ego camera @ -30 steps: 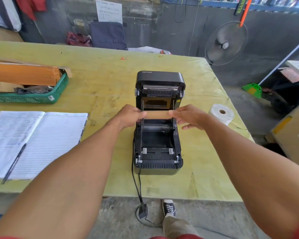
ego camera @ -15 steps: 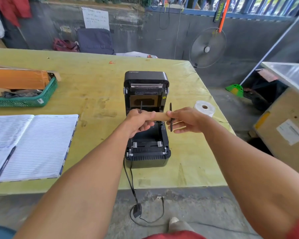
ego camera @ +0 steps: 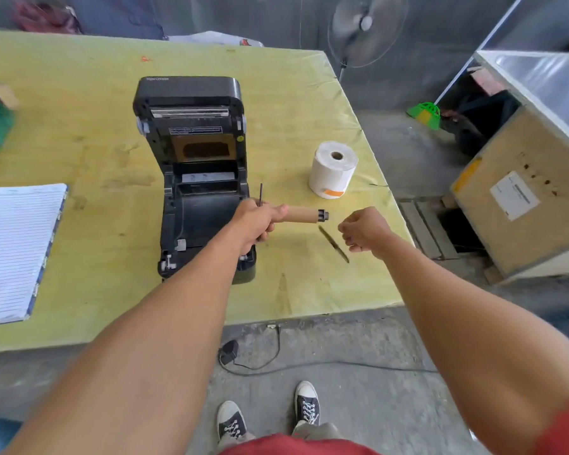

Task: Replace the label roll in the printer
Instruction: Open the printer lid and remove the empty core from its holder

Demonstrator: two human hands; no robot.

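Printer [ego camera: 191,93] open; left hand [ego camera: 255,221] grips cardboard core [ego camera: 301,214], right hand [ego camera: 365,231] black guide [ego camera: 335,246].

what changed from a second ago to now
The empty core came up out of the printer and moved right; only the left hand grips it now. The right hand let go and pulled the black end guide off rightward. Printer lid open, white label roll unmoved.

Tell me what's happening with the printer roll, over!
Left hand grips empty cardboard core, out of open printer. Right hand pinches black side plate. New label roll waits on table. Nothing blocking.
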